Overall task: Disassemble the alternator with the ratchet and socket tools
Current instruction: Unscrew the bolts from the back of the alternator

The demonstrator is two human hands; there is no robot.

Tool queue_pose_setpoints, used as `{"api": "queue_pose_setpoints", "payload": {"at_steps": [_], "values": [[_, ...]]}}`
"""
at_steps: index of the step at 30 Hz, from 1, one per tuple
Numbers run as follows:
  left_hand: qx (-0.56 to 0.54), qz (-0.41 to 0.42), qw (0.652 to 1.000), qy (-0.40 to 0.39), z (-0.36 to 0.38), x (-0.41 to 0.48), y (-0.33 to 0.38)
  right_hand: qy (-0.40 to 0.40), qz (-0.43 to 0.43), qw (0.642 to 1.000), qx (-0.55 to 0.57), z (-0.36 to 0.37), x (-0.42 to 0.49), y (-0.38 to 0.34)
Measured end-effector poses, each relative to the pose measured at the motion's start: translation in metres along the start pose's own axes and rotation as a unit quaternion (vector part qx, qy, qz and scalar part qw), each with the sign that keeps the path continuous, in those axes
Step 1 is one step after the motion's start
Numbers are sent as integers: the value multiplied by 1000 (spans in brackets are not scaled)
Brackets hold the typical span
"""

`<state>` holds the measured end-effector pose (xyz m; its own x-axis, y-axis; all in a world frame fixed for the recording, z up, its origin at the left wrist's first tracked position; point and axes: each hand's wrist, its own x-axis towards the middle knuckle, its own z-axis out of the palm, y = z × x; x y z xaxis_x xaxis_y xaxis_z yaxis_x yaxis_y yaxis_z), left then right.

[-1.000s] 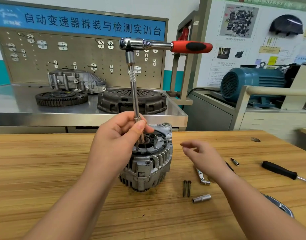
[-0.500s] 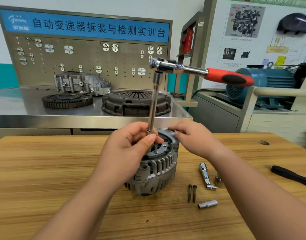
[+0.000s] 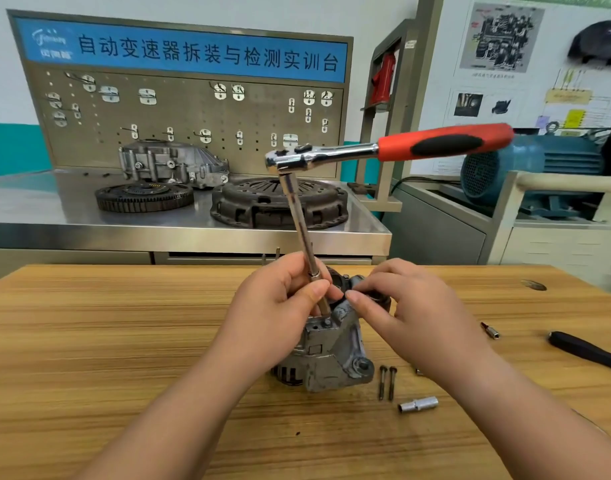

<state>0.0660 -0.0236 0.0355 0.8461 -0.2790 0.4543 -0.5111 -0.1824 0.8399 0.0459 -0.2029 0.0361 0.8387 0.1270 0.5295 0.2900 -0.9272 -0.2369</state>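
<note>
Turned since earlier, grey metal alternator [image 3: 331, 355] stands mid-frame; right hand [image 3: 411, 313] grips its top, left hand [image 3: 280, 306] fingers pinch red-handled chrome ratchet [image 3: 349, 154] by its shaft

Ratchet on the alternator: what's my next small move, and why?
Probably lift the right hand to the ratchet handle and swing it. The left hand pinches the extension low, steadying it on the alternator, but the red handle sticks out free while the right hand only holds the alternator's top.
</note>
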Motion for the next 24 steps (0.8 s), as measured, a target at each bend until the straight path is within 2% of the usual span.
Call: {"api": "queue_pose_setpoints", "payload": {"at_steps": [6,18,24], "values": [[35,-23,999,-9,-3,1,2,16,6,1000,3,7,-4,-6],[99,-19,995,-10,-3,1,3,36,-2,999,21,12,-10,-12],[79,-40,996,-19,-8,3,2,35,-7,999,33,8,-6,-11]]}}
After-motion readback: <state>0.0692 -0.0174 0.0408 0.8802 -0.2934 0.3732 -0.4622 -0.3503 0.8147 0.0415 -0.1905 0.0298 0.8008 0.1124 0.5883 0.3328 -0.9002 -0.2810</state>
